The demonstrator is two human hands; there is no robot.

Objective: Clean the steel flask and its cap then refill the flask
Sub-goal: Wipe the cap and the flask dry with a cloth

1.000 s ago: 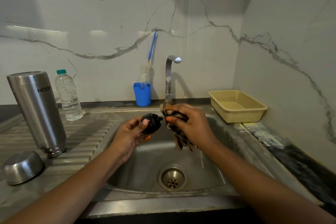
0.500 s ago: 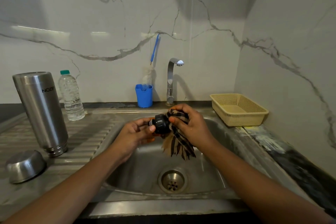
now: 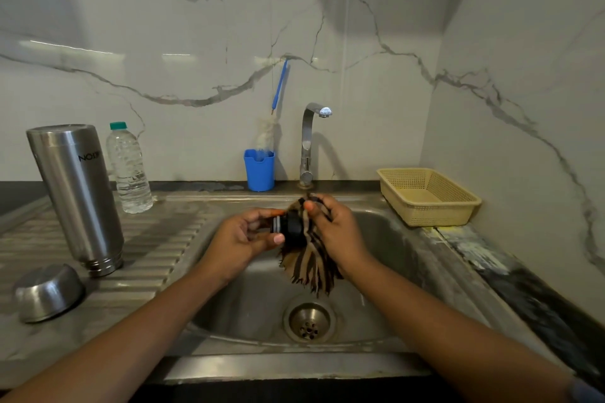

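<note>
My left hand pinches the black round plastic cap; my right hand grips a brown-striped cloth against it, above the back edge of the steel sink. I judge this to be the cap-wiping step. Next I should turn the cap to its unwiped faces, while the tall steel flask stands on the left drainboard.

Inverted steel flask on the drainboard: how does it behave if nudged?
Likely tippy: the flask is tall and stands mouth-down on the ribbed drainboard. Probably slippery: smooth steel. If toppled, its round body would likely roll.
</note>
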